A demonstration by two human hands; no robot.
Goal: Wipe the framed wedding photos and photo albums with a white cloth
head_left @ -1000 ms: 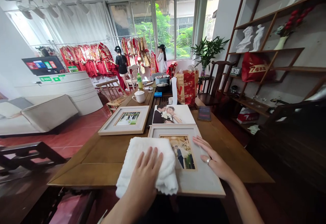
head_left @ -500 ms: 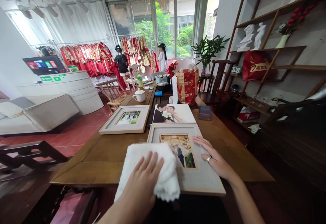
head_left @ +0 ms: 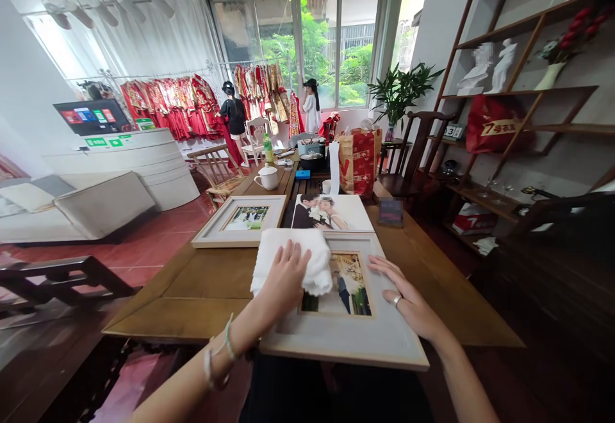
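White towel (head_left: 318, 264), folded into a fluffy pad, sits over the far left corner of the frame (head_left: 343, 341) and laps past its left side. The left hand (head_left: 284, 275) lies flat on it, fingers long and fairly close together, not bunched around anything that I can see. The right hand (head_left: 409, 298) rests open on the frame's right side, thumb apart. I'd guess the towel is light and floppy and barely slips, so a palm mid-pad should do. Frame's probably stiff, maybe fragile up front, so I'd grab the side rims. It's face up on the table (head_left: 185, 301), near edge poking past, photo (head_left: 354, 291) with its top toward the far end. Frame's long axis? Too slanted to call. Towel looks wider crosswise.
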